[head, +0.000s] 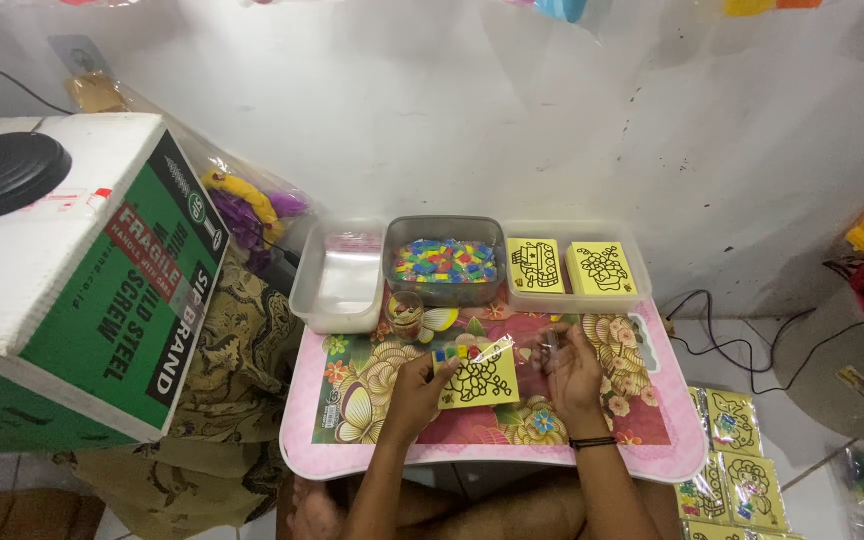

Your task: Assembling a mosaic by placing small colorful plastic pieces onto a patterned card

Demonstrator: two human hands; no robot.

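Note:
My left hand (415,392) grips a yellow card with a black outline drawing (479,382), held inside a clear plastic sleeve just above the pink floral lap table (372,455). A few small coloured pieces show at the card's top edge. My right hand (574,372) rests to the right of the card, fingers curled around a small clear piece of plastic (549,345) at the sleeve's open side. A black band circles my right wrist.
Along the table's far edge stand a clear empty tub (335,280), a tub of mixed coloured pieces (444,262), a tub with two stacks of yellow cards (572,268) and a small cup (406,315). A big cardboard box (82,290) sits left. Packed cards (737,470) lie on the floor right.

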